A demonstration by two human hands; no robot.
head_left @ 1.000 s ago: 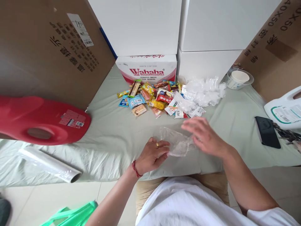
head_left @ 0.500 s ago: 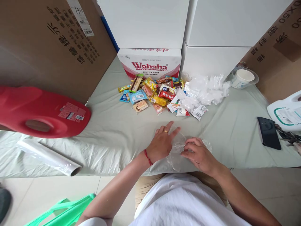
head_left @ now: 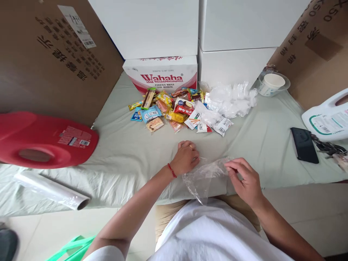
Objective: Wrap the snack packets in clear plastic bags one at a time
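A thin clear plastic bag [head_left: 206, 172] stretches between my hands, low over the front of the cloth-covered surface. My right hand [head_left: 244, 177] pinches its upper right edge between thumb and fingertips. My left hand [head_left: 186, 157], with a red string bracelet at the wrist, is curled closed at the bag's left edge, by a thin pale strand. Beyond the hands lies a heap of wrapped snacks [head_left: 174, 108] in several colours. Crumpled clear plastic bags [head_left: 231, 99] rest at the right of that heap.
Behind the snacks are a Wahaha box [head_left: 163, 78] and white boxes [head_left: 236, 25]. A red jug [head_left: 51, 139] and a plastic-film roll [head_left: 54, 190] lie left. At right are a phone [head_left: 304, 145], keys [head_left: 330, 146], a white jug [head_left: 326, 117] and paper cup [head_left: 272, 85].
My right hand has moved right and pulled the bag out between the hands. The spread fingers of my left hand have curled in. The whole view has shifted slightly.
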